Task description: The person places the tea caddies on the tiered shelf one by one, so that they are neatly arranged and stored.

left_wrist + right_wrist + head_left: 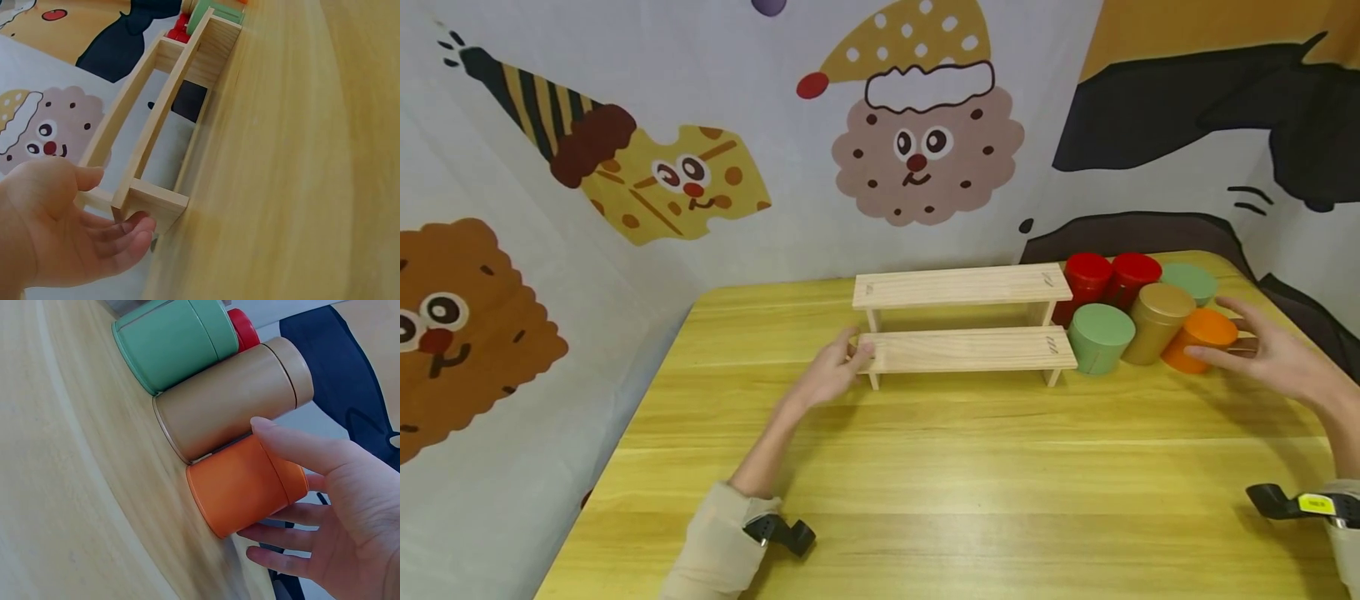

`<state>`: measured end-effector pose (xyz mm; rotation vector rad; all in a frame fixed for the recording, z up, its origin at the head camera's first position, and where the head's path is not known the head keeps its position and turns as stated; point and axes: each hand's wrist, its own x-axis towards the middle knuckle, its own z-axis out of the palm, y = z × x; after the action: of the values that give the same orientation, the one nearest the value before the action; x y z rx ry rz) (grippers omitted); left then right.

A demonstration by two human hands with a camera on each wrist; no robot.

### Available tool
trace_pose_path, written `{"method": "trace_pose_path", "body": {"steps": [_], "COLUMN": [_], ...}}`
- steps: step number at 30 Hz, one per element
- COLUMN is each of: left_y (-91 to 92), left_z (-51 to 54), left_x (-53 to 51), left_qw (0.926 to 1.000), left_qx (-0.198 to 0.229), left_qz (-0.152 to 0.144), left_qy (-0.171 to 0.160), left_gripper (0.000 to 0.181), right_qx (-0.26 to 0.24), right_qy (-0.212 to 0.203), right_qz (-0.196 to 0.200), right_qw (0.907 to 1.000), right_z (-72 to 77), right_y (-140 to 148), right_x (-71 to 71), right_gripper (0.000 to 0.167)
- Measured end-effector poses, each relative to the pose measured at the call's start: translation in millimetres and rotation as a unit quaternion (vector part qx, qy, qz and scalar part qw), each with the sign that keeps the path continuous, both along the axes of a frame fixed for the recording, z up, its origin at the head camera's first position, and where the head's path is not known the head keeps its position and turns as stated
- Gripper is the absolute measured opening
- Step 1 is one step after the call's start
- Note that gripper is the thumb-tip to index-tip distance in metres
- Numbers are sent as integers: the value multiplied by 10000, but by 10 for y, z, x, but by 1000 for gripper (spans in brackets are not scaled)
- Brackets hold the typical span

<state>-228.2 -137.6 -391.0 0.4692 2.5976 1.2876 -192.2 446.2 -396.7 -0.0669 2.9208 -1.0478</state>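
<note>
A two-step wooden shelf (962,352) stands toward the back of the table. My left hand (833,371) holds its left end, with the thumb over the lower board and curled fingertips at the end panel (153,203). At the right, my right hand (1273,350) is around an orange canister (1201,340), thumb on one side and fingers on the other. The canister is upright on the table. Close beside it stands a gold canister (231,400), then a green canister (1101,340) by the shelf's right end.
Two red canisters (1086,279) and another green canister (1189,283) stand behind the front row, partly hidden. A cloth with cartoon prints (797,167) hangs behind the wooden table (925,483). The upper board (958,286) rises behind the lower one.
</note>
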Motion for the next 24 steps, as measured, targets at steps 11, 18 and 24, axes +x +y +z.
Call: {"method": "trace_pose_path", "body": {"steps": [11,18,24], "left_y": [16,16,23], "left_z": [-82,-109,-119], "left_x": [-43,-40,-44], "left_qw": [9977,9929,9890], "left_qx": [548,981,1241], "left_qz": [218,361,404], "left_qy": [-336,-565,-690], "left_gripper": [63,65,64], "right_qx": [65,185,190], "right_qy": [192,141,76], "right_qz": [18,-102,-232], "right_qw": [9998,9997,9995], "right_z": [-32,-30,-36], "right_y": [-19,-29,-23], "right_x": [-17,-20,-5], "right_gripper": [93,87,87]}}
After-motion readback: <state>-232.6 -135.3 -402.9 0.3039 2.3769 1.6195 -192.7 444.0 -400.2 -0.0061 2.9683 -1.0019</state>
